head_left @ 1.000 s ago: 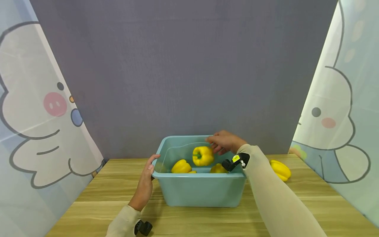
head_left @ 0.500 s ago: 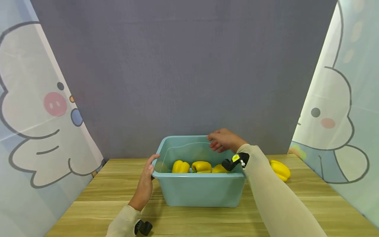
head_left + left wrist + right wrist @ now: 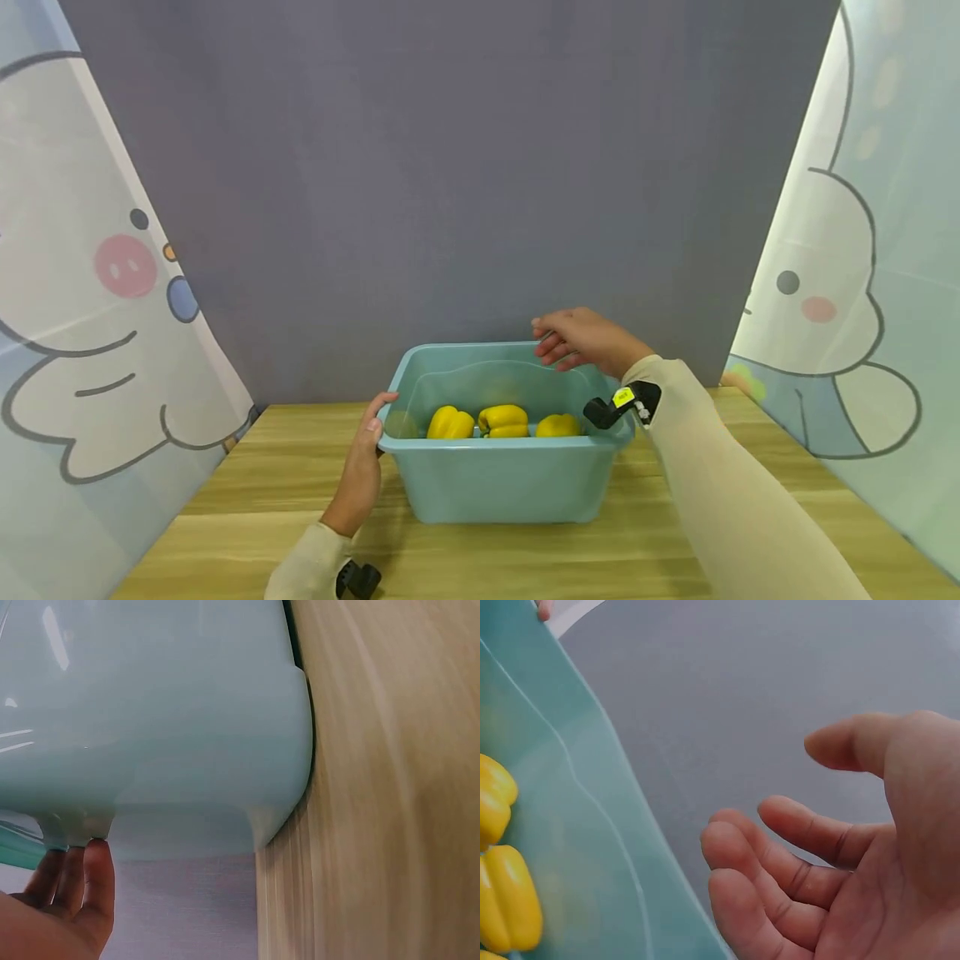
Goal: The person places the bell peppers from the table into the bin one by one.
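Observation:
A blue-green plastic bin (image 3: 502, 479) stands on the wooden table, with three yellow bell peppers (image 3: 504, 421) lying in a row inside. My left hand (image 3: 367, 458) grips the bin's left rim; in the left wrist view its fingers (image 3: 97, 881) press against the outer wall. Over the back right rim hovers my right hand (image 3: 588, 340), holding nothing. The right wrist view shows its fingers loosely bent and the thumb apart, beside the bin wall (image 3: 592, 780) and the peppers (image 3: 510, 900).
Wooden table (image 3: 247, 500) extends around the bin. Behind it rises a grey backdrop (image 3: 450, 167), with cartoon-printed curtains (image 3: 817, 375) on both sides. My right sleeve (image 3: 735, 483) covers part of the table to the right.
A yellow bell pepper has left my right hand and dropped into the bin beside two others. That hand has since risen and moved slightly right. The pepper on the table is now hidden behind my arm.

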Demonstrator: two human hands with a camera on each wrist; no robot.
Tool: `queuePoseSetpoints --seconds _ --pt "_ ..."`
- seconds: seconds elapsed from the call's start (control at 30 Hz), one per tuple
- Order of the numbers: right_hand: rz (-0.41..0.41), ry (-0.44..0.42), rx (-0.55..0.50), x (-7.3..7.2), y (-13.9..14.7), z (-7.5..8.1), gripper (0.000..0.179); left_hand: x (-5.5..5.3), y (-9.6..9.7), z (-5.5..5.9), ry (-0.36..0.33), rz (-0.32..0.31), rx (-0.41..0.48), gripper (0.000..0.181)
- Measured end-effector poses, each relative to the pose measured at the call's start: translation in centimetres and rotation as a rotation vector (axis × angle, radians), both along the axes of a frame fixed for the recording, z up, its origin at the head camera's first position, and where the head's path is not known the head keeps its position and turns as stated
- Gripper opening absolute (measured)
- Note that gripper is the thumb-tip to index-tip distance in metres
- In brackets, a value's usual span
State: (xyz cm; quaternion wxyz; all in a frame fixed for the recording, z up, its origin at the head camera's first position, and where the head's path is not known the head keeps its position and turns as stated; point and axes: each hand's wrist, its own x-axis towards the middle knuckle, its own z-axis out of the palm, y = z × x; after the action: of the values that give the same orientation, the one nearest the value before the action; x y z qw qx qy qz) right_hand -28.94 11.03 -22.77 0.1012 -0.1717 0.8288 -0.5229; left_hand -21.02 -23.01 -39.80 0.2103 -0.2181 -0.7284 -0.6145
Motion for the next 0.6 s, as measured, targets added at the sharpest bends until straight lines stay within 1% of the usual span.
queuePoseSetpoints --seconds 0.13,0.23,0.4,0.6 --pt "0.0 0.045 0.027 0.8 1.9 0.7 0.054 -0.2 0.0 0.0 -0.007 -0.001 0.004 0.05" --pt "-0.018 0.049 0.011 1.1 3.0 0.7 0.052 -0.2 -0.1 -0.1 -0.005 0.005 0.001 0.05" --pt "-0.031 0.055 -0.028 1.5 4.8 0.5 0.052 -0.1 -0.2 0.0 0.008 0.014 -0.002 0.049" --pt "-0.08 0.093 -0.045 2.3 7.9 -0.3 0.055 -0.3 -0.1 0.0 0.007 -0.005 0.011 0.05"
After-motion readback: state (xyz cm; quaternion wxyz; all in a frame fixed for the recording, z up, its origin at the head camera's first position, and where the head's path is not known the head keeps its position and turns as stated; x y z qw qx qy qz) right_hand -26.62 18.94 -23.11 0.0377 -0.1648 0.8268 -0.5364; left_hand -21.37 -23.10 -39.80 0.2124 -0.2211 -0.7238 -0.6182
